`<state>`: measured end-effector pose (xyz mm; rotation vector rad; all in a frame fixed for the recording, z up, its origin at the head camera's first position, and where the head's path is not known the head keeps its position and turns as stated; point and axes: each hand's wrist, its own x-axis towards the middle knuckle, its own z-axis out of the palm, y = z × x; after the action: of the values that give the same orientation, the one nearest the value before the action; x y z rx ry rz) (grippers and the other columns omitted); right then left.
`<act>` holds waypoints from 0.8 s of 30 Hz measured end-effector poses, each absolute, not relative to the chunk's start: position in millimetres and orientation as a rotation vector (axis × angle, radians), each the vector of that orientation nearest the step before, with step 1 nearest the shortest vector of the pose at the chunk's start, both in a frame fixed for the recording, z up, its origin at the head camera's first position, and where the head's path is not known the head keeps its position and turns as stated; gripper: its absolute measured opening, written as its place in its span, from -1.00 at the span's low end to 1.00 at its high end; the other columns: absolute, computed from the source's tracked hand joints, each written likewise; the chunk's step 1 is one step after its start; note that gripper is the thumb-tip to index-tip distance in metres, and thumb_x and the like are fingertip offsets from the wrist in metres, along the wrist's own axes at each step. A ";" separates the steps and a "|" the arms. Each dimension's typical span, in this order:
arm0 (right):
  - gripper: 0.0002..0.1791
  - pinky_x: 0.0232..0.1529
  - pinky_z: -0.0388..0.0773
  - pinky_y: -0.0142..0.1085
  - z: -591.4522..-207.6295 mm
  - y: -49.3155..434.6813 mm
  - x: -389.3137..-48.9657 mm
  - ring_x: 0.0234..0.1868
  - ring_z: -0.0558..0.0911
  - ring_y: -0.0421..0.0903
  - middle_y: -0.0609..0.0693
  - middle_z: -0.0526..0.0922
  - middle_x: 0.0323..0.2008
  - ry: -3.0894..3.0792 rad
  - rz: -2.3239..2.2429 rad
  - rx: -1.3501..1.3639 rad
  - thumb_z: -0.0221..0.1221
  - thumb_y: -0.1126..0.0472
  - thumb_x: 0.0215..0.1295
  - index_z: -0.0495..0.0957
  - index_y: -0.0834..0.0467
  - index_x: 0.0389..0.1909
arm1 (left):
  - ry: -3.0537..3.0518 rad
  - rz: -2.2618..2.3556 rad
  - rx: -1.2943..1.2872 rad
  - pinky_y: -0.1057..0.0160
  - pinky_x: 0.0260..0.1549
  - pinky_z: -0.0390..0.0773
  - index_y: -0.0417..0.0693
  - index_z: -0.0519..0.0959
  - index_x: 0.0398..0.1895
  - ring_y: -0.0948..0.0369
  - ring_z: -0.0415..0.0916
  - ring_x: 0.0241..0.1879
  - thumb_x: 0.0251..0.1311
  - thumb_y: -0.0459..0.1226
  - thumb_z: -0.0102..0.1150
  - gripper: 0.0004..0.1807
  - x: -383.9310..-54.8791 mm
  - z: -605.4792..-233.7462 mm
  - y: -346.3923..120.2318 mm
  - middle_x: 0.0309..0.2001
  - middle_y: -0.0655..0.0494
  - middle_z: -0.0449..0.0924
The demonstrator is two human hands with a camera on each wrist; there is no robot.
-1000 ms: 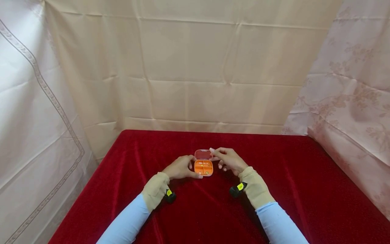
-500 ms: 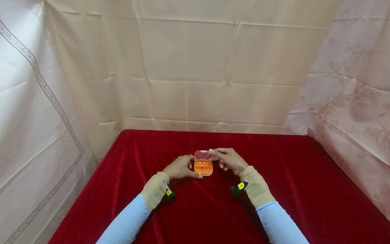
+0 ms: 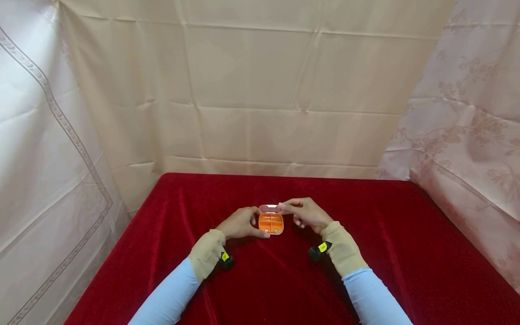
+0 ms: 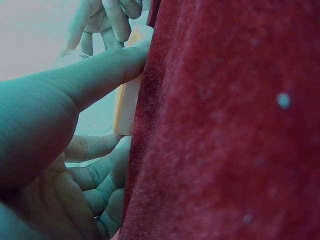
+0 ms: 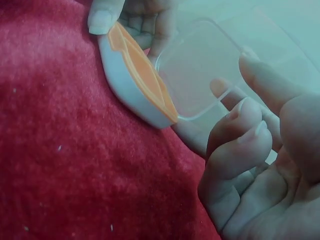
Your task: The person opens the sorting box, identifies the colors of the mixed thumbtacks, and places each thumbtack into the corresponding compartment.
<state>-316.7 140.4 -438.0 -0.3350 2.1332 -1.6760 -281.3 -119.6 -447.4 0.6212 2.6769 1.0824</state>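
Observation:
A small pill box with an orange inside and several compartments sits on the red cloth. Tiny yellowish bits show in its near compartments. My left hand grips the base, thumb at the front and fingers toward the back. Behind the base, the clear lid stands raised on its hinge, and my right hand pinches its right edge. In the right wrist view, the see-through lid rises from the white-sided base, with a fingertip visible through it. The left thumb covers part of the base in the left wrist view.
Red velvety cloth covers the table. Behind it hangs a beige curtain. Patterned pale drapes stand at the left and right sides.
The lid has swung toward the base and looks flatter in the head view. The right fingertips have come slightly down with it. The left hand and base have stayed still.

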 end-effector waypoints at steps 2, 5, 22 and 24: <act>-0.57 -0.64 0.32 -0.42 -438.7 141.3 -317.0 -0.65 0.38 -0.21 0.16 0.77 -0.09 2.150 -1.660 -0.359 0.36 -0.09 0.35 0.71 0.13 0.04 | 2.677 1.081 0.625 0.23 -0.30 0.44 -0.05 0.54 -0.02 0.23 0.41 -0.35 0.00 0.00 0.62 -0.41 -280.8 -447.1 -119.8 -0.36 0.07 0.51; -0.59 -0.64 0.34 -0.40 -439.4 142.4 -317.3 -0.64 0.39 -0.19 0.18 0.76 -0.15 2.178 -1.639 -0.390 0.38 -0.07 0.34 0.71 0.12 0.05 | 2.683 1.074 0.636 0.24 -0.32 0.43 -0.06 0.54 -0.03 0.23 0.40 -0.36 0.01 -0.01 0.62 -0.42 -280.5 -446.6 -120.1 -0.38 0.07 0.50; -0.67 -0.62 0.35 -0.37 -433.9 143.7 -314.0 -0.63 0.39 -0.18 0.15 0.55 -0.46 2.256 -1.531 -0.573 0.34 0.02 0.39 0.73 0.13 0.03 | 2.674 1.073 0.624 0.25 -0.33 0.42 -0.06 0.55 0.01 0.24 0.39 -0.37 0.03 -0.03 0.61 -0.42 -280.5 -446.5 -119.8 -0.39 0.11 0.48; -0.67 -0.61 0.35 -0.36 -434.0 144.4 -314.4 -0.63 0.40 -0.17 0.15 0.53 -0.47 2.266 -1.517 -0.580 0.35 0.01 0.38 0.74 0.11 0.02 | 2.672 1.079 0.629 0.24 -0.33 0.42 -0.08 0.55 0.02 0.23 0.39 -0.37 0.03 -0.03 0.61 -0.42 -281.0 -447.2 -119.9 -0.38 0.11 0.48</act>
<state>-314.4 144.4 -434.0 -0.5796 2.2655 -1.5172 -281.0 -119.9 -447.2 0.6293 2.6722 1.0785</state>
